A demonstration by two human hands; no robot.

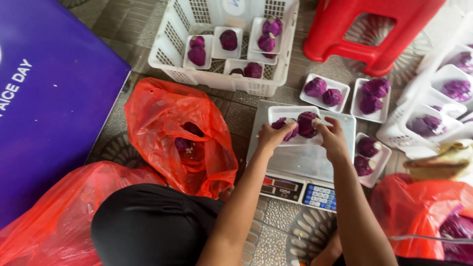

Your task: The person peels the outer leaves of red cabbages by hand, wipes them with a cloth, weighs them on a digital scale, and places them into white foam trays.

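A white foam tray [279,113] rests on the steel platform of a digital scale [300,162] on the floor. My left hand [272,135] grips one small purple cabbage [288,128] at the tray's left. My right hand [333,138] holds a second, larger purple cabbage [307,123] beside it in the same tray. The two cabbages touch each other.
A white plastic basket [170,47] at the back holds several trays of purple cabbages. More filled trays [325,91] lie right of the scale, near a red stool [369,29]. An open red bag [177,135] with cabbages lies left; other red bags [419,212] and a purple box [49,98] surround me.
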